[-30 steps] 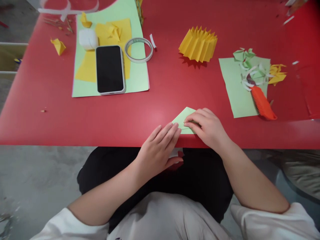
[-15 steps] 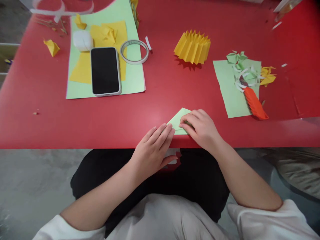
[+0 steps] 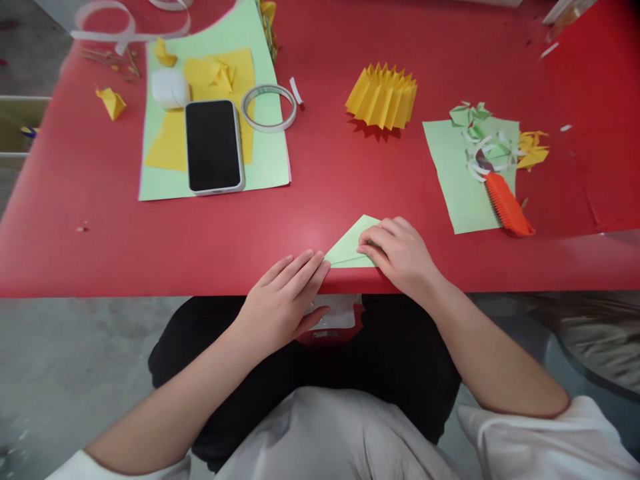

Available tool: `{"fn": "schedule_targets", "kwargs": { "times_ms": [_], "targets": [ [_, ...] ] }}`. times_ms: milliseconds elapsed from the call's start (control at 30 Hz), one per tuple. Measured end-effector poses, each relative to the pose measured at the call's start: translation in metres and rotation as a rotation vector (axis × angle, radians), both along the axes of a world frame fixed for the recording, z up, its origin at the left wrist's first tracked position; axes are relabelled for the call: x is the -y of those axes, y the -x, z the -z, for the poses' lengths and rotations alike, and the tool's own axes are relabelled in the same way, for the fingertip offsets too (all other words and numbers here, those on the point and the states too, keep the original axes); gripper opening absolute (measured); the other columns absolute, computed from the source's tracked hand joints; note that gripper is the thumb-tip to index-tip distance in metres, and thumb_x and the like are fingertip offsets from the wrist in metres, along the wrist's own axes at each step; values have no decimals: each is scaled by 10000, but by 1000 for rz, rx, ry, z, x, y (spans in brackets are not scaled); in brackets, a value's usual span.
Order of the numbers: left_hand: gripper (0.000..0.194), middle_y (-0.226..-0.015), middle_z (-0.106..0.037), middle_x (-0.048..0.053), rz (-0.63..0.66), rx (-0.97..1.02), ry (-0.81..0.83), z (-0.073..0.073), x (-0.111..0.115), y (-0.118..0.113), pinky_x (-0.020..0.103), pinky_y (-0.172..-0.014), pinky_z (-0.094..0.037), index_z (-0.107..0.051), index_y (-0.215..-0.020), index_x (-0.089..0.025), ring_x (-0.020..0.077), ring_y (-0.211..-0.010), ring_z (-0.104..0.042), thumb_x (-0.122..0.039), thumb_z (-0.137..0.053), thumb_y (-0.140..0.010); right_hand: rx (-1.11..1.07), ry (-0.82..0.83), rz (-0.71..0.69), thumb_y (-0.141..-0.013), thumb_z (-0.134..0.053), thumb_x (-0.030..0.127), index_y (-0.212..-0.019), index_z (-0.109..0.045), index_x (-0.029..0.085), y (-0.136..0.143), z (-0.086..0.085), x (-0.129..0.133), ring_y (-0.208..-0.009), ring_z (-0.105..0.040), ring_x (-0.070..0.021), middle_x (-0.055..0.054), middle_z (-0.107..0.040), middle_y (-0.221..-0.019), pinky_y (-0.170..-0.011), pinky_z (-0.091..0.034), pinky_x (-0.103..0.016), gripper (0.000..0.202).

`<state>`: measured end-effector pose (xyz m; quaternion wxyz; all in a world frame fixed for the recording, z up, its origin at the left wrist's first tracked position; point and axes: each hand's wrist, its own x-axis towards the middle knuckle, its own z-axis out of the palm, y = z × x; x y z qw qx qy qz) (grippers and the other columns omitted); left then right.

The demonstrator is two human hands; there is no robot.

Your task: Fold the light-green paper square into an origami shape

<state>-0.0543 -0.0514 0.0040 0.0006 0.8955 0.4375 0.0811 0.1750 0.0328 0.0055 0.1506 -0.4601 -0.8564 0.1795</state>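
A folded piece of light green paper [image 3: 350, 248] lies at the table's front edge, pointed at its left end and with a crease line along its lower side. My left hand [image 3: 285, 293] rests flat at that left tip, fingers stretched out and thumb apart. On the paper's right part, my right hand [image 3: 400, 257] has its thumb and index finger pinched together, pressing on the sheet. The right end of the paper is hidden beneath this hand.
A pleated yellow paper piece [image 3: 383, 98] stands beyond my hands. Left are a phone [image 3: 214, 147], a tape roll [image 3: 269, 108] and a white case [image 3: 171, 89] on green and yellow sheets. An orange-handled cutter [image 3: 509, 205] lies on a green sheet [image 3: 463, 200] at right.
My left hand has slid left along the paper to its tip, uncovering more of the sheet and its crease. The right hand stays pinched at the same spot.
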Motion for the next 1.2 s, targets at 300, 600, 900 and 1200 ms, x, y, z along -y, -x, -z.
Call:
{"fn": "schedule_targets", "kwargs": {
  "times_ms": [300, 600, 900, 1200],
  "targets": [
    [553, -1349, -494, 116, 15, 53, -31, 3, 1, 8, 396, -1036, -380, -405, -1328, -84, 249, -1258, -443, -338, -517, -850, -1, -1, -1, -884, -488, 274, -810, -587, 195, 0, 1, 0, -707, -427, -166, -34, -558, -765, -673, -348, -298, 147],
    [595, -1334, -500, 154, 27, 131, -47, 6, 0, 10, 412, -1009, -407, -400, -1333, -107, 273, -1245, -457, -338, -562, -810, 8, 6, -2, -882, -492, 273, -804, -587, 193, 0, 1, -1, -718, -428, -171, -39, -565, -770, -679, -348, -299, 147],
    [536, -1321, -523, 111, 36, 68, -83, 6, -2, 7, 392, -1003, -395, -429, -1319, -109, 252, -1222, -482, -333, -519, -840, 10, 4, -9, -883, -491, 263, -805, -588, 188, 0, 0, -1, -726, -436, -173, -39, -576, -773, -685, -349, -303, 145],
    [596, -1292, -547, 128, 19, 103, -74, 8, 2, 14, 399, -1007, -406, -374, -1356, -111, 261, -1219, -484, -298, -548, -817, 7, 17, -3, -887, -477, 274, -800, -573, 205, 1, 1, -1, -735, -428, -183, -42, -581, -790, -682, -345, -309, 146]
  ]
}}
